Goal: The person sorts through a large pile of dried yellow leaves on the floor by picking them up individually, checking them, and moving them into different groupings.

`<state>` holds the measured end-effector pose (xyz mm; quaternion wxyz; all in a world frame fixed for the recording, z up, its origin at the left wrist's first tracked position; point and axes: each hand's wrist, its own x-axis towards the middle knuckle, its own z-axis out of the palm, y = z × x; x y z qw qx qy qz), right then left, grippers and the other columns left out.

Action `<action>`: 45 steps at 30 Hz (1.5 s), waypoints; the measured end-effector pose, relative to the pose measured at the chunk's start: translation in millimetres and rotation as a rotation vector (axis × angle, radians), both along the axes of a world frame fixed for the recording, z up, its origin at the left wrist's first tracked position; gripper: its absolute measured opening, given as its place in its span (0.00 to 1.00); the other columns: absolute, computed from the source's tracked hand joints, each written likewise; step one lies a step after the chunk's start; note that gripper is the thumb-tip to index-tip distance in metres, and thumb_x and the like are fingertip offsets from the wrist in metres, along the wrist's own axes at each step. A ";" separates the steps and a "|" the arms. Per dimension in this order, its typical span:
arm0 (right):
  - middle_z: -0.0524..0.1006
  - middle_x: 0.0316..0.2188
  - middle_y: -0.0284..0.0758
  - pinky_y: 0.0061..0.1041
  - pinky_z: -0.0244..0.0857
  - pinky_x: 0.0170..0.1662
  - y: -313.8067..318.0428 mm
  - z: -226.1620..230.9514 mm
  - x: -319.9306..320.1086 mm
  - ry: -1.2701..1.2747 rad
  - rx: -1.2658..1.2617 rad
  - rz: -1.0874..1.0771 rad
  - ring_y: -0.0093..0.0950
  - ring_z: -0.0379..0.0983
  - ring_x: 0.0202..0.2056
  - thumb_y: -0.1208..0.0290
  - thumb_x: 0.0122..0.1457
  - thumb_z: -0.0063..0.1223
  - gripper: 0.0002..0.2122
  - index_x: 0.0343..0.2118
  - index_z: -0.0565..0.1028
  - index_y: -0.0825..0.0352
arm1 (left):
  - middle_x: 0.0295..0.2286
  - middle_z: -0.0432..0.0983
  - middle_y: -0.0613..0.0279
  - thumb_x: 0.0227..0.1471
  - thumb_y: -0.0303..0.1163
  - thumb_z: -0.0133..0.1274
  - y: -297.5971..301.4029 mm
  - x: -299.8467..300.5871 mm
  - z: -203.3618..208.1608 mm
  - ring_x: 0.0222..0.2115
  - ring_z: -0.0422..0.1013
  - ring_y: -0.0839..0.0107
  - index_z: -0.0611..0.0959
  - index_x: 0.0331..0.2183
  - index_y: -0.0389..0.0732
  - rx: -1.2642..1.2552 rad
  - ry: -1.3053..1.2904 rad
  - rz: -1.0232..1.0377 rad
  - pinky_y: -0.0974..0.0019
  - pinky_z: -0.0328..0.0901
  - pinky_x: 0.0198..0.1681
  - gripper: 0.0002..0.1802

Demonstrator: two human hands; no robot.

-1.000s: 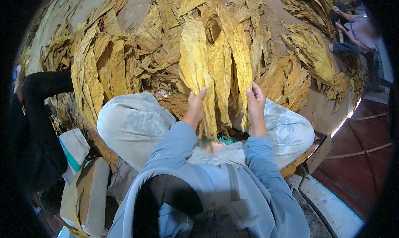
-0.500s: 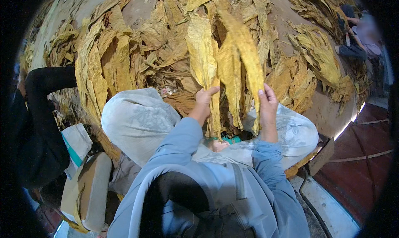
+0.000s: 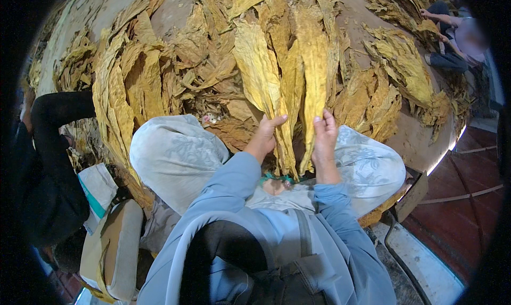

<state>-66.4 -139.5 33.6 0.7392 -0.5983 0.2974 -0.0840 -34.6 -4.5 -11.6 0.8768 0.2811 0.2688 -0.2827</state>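
Observation:
Long dried yellow tobacco leaves hang stem-end toward me between my knees. My left hand [image 3: 264, 134] is closed around the stem ends of a small bunch of leaves [image 3: 258, 71], thumb lying across them. A short way to its right, my right hand [image 3: 324, 140] pinches the edge of a single bright yellow leaf [image 3: 313, 60] near its stem end. That leaf lies close beside the bunch, its broad part pointing away from me. Another leaf [image 3: 292, 81] shows between the two. A green and pinkish thing [image 3: 275, 185] sits in my lap below the stems; I cannot make out its kind.
Heaps of brown and yellow leaves [image 3: 205, 49] cover the ground ahead. More leaves [image 3: 138, 76] lie left, and others [image 3: 399, 65] right. A dark-clothed person [image 3: 58, 113] sits at left beside a padded block [image 3: 114, 252]. Another person [image 3: 452, 39] works at far right.
My right hand has moved left with its leaf, closer to the bunch in my left hand. The leaves, spread and swinging before, now hang closer together. The far-right person's arms have shifted.

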 end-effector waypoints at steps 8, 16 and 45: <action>0.74 0.33 0.37 0.14 0.66 0.28 -46.7 19.1 15.7 0.094 -0.099 -0.071 0.19 0.69 0.27 0.74 0.55 0.48 0.13 0.44 0.69 0.70 | 0.33 0.73 0.55 0.44 0.21 0.50 4.7 3.9 -2.6 0.31 0.72 0.67 0.71 0.41 0.33 -0.019 0.064 0.012 0.65 0.69 0.36 0.18; 0.71 0.24 0.30 0.14 0.62 0.20 -143.2 31.3 16.2 -0.149 0.277 -0.232 0.18 0.67 0.21 0.71 0.56 0.48 0.10 0.40 0.69 0.66 | 0.33 0.73 0.56 0.43 0.20 0.47 34.9 -1.7 -19.6 0.30 0.73 0.65 0.69 0.43 0.34 -0.033 0.080 0.016 0.62 0.71 0.34 0.20; 0.72 0.39 0.46 0.36 0.59 0.47 0.8 -141.5 42.0 0.204 -0.905 0.402 0.42 0.68 0.42 0.64 0.51 0.52 0.18 0.42 0.71 0.70 | 0.32 0.73 0.57 0.44 0.25 0.53 22.6 -2.8 5.5 0.29 0.73 0.65 0.71 0.42 0.34 0.069 0.006 0.013 0.62 0.71 0.29 0.20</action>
